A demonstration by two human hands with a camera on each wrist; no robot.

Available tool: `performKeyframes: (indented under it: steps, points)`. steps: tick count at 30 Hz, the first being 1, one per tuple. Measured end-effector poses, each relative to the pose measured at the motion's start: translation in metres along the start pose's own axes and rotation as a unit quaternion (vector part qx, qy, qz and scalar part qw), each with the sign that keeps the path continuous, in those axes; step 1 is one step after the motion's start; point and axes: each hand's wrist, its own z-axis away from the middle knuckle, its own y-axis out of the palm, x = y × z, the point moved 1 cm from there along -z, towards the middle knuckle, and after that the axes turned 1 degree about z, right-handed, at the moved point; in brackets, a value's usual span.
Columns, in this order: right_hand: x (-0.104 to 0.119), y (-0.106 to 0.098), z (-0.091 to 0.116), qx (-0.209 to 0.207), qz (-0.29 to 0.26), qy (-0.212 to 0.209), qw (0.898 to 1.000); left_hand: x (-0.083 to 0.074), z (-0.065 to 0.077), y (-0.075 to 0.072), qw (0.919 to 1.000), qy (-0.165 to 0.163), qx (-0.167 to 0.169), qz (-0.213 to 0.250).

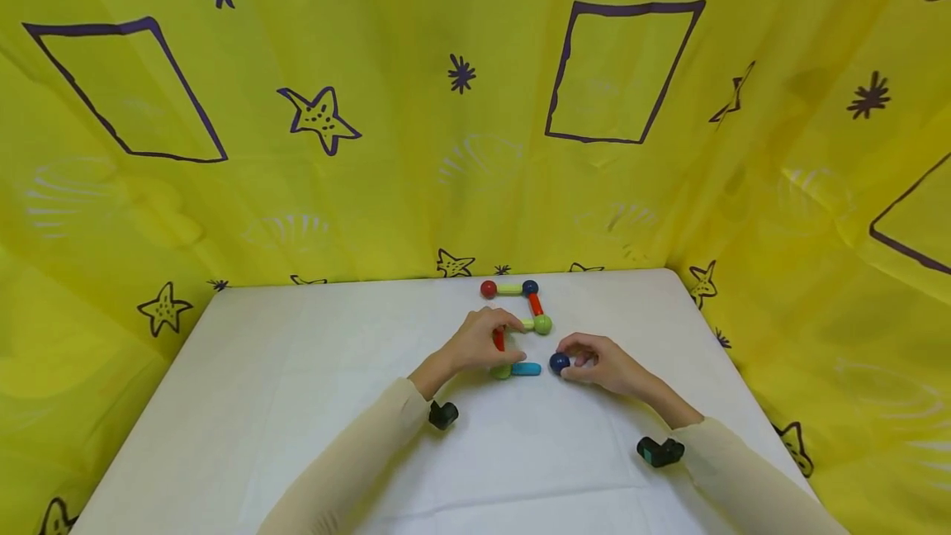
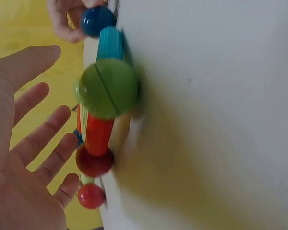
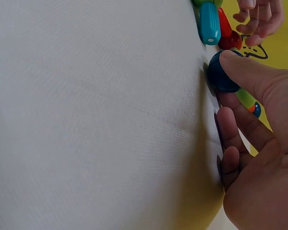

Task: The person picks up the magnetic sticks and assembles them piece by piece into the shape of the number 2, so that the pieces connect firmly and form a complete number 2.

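Observation:
My right hand [image 1: 607, 366] pinches a dark blue ball [image 1: 559, 364] between thumb and fingers, low over the table. In the right wrist view the thumb lies on that ball [image 3: 222, 72]. My left hand [image 1: 477, 340] is spread beside the near end of a chain of balls and rods. Its fingers stand apart from the green ball [image 2: 108, 88] and red rod [image 2: 99, 134] in the left wrist view. From the near green ball a teal rod [image 1: 526, 369] points toward the blue ball, with a gap between them. A red ball [image 2: 94, 163] joins the red rod's far end.
The chain continues backward through a light green ball [image 1: 543, 324], a red rod [image 1: 535, 305], a blue ball [image 1: 530, 288], a pale green rod [image 1: 509, 290] and a red ball [image 1: 488, 289]. A white-covered table [image 1: 297, 378] meets a yellow patterned curtain [image 1: 386, 188].

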Motion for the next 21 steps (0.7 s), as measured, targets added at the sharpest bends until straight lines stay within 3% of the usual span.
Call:
performKeyframes:
  steps: [9,21]
  points:
    - [-0.002,0.001,-0.002,-0.002,0.003,-0.004,1.0,-0.008,-0.002,0.016,0.9971,0.039,0.044,-0.047]
    - [-0.003,0.003,-0.002,-0.01,-0.006,-0.001,1.0,-0.011,-0.002,0.03,0.9936,0.021,0.058,-0.095]
